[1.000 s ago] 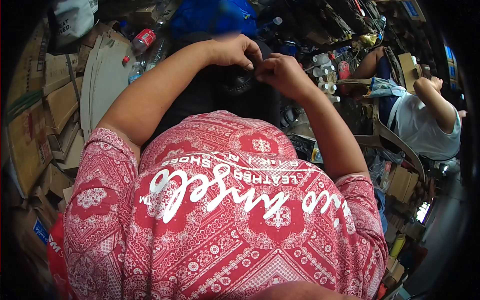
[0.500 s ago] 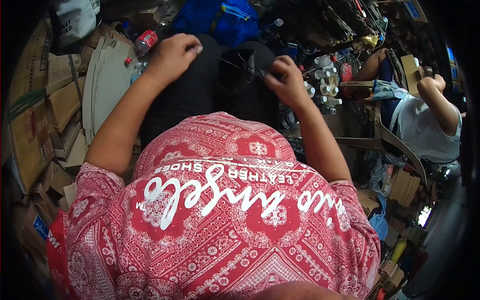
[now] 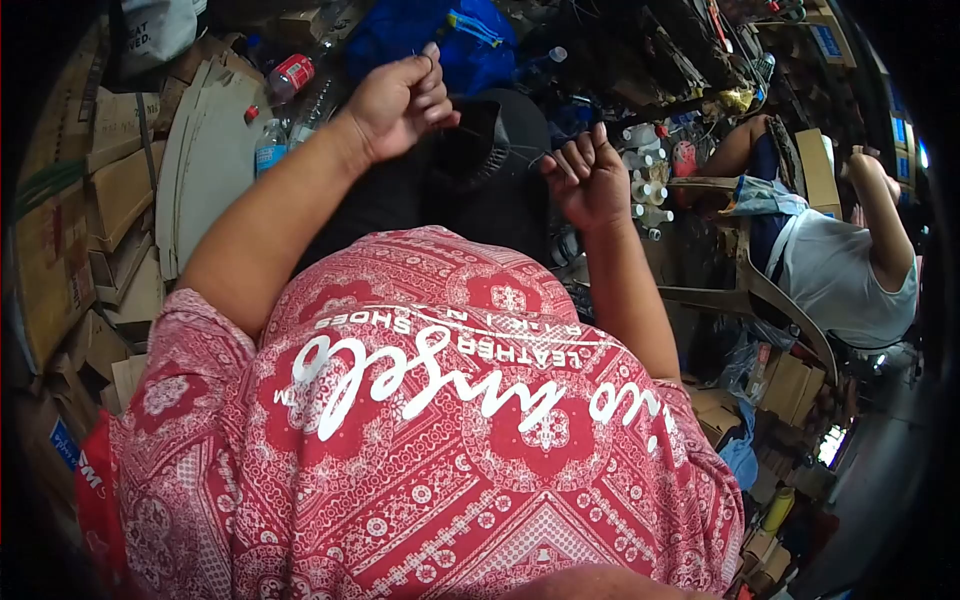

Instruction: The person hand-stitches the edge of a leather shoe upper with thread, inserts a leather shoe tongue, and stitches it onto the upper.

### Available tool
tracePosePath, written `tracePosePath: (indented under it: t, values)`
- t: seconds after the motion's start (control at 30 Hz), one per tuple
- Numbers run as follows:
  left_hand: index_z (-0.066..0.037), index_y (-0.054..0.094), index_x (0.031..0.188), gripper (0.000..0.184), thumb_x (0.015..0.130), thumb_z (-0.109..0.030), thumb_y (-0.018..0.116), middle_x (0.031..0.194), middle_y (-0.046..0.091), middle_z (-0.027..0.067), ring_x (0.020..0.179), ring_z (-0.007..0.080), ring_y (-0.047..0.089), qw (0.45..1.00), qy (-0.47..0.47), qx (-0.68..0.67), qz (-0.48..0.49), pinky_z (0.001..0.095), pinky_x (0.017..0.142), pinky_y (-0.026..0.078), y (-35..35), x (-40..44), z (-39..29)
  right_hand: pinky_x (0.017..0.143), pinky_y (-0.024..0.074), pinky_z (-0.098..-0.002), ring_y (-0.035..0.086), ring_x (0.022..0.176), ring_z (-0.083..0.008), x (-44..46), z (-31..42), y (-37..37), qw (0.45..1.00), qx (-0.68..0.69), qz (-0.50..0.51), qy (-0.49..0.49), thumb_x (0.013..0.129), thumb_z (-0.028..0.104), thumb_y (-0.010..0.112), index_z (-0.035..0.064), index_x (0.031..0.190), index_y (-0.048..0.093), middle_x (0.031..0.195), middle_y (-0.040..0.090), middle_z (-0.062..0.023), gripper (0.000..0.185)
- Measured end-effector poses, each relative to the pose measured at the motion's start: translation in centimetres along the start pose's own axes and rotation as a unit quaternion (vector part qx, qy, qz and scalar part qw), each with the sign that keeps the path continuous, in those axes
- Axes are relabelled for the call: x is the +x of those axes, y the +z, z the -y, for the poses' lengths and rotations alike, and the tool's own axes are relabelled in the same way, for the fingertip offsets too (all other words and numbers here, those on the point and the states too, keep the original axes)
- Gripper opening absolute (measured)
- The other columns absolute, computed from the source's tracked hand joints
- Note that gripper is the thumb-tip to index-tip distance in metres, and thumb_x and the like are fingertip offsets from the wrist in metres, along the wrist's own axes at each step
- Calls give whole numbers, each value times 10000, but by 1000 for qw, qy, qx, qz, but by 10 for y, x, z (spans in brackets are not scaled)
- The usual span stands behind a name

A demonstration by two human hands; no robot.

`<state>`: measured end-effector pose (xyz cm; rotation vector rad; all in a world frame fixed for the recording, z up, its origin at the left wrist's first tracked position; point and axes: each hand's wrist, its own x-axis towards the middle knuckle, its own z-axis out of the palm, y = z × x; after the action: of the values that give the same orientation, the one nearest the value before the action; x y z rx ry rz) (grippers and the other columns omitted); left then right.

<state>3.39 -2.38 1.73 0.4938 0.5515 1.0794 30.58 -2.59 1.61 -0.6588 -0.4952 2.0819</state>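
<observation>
A black shoe-like piece (image 3: 493, 150) lies across my dark-trousered lap, a row of pale stitches along its curved opening. My left hand (image 3: 400, 108) is raised above its left side, fingers curled in, with a thin strand at the fingertips. On the other side, my right hand (image 3: 592, 180) has its fingers bent and closed on thread (image 3: 530, 158), which runs from the stitched edge. Both hands are apart from the black piece itself. Its lower part blends into the dark trousers.
At left are cardboard boxes (image 3: 125, 205), a pale curved panel (image 3: 205, 160) and a red-labelled bottle (image 3: 291, 76). A blue bag (image 3: 400, 30) lies ahead. Several small white bottles (image 3: 652, 190) stand at right, near a plastic chair (image 3: 745, 270) where another person (image 3: 850, 270) sits.
My left hand has lifted and shifted right, turning with its fingers curled. My right hand has turned its fingers upward and dropped slightly. The black piece stays on my lap.
</observation>
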Motion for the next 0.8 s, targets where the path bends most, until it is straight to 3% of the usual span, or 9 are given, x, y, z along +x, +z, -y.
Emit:
tracePosePath:
  t: [0.13, 0.2, 0.27, 0.37, 0.4, 0.43, 0.6, 0.77, 0.8]
  values:
    - [-77, 616, 1085, 254, 942, -264, 519, 963, 648, 58, 820, 178, 632, 854, -26, 519, -27, 296, 825, 492, -6, -19, -63, 843, 449, -395, 549, 771, -201, -21, 23, -22, 972, -203, -109, 42, 938, 362, 523, 70, 902, 576, 803, 565, -64, 298]
    - [-92, 610, 1135, 276, 923, -257, 545, 1019, 640, 59, 862, 169, 637, 733, -50, 677, -39, 275, 816, 490, -29, -45, -87, 907, 439, -385, 583, 999, -222, -35, 43, -47, 847, -508, -129, 88, 870, 259, 635, 66, 1167, 578, 1068, 619, -97, 359]
    - [-124, 604, 1174, 328, 856, -200, 623, 1110, 592, 48, 884, 150, 608, 676, 265, 681, -101, 265, 831, 477, -54, -68, -94, 896, 446, -331, 584, 1034, -207, -46, 64, -60, 640, -756, -108, 85, 759, 120, 732, 119, 1323, 509, 1221, 589, -83, 607]
    - [-113, 600, 1174, 418, 770, -143, 701, 1153, 551, 39, 954, 167, 578, 632, 318, 698, -114, 291, 885, 459, -30, -75, -74, 814, 481, -325, 609, 961, -207, -22, 72, -10, 764, -634, -110, -50, 786, 162, 729, 90, 1271, 551, 1196, 596, -82, 521]
    - [-85, 617, 1136, 464, 693, -107, 751, 1097, 575, 46, 1018, 211, 561, 760, 174, 620, -85, 332, 934, 431, -11, -71, -51, 813, 482, -327, 612, 950, -206, -11, 66, 23, 783, -616, -71, -52, 798, 182, 722, 84, 1263, 553, 1160, 611, -91, 505]
    - [-56, 636, 1078, 436, 672, -136, 771, 1078, 581, 84, 976, 234, 581, 676, 193, 711, 7, 337, 878, 461, -2, -65, -31, 812, 483, -329, 615, 940, -205, 1, 58, 52, 799, -598, -31, -55, 809, 203, 716, 77, 1254, 555, 1124, 627, -101, 490]
    - [-79, 629, 967, 331, 684, -200, 750, 949, 600, 107, 832, 316, 618, 515, 154, 833, 128, 409, 745, 495, 25, -45, 31, 716, 488, -391, 642, 817, -318, 47, 18, 97, 400, -912, 94, -4, 780, 466, 675, 42, 1114, 593, 844, 648, -200, 546]
    - [-77, 633, 932, 267, 710, -184, 734, 916, 610, 101, 824, 312, 620, 516, 198, 819, 152, 402, 736, 494, 22, -49, 33, 778, 490, -373, 645, 900, -300, 35, 10, 39, 498, -857, 72, 114, 761, 446, 705, 56, 1145, 624, 988, 667, -176, 554]
    - [-67, 637, 925, 241, 728, -175, 724, 922, 613, 102, 830, 305, 620, 565, 178, 791, 154, 392, 746, 492, 27, -50, 27, 744, 485, -338, 635, 864, -243, 26, 0, 37, 631, -773, 12, 65, 784, 381, 712, 38, 1121, 620, 952, 670, -148, 489]
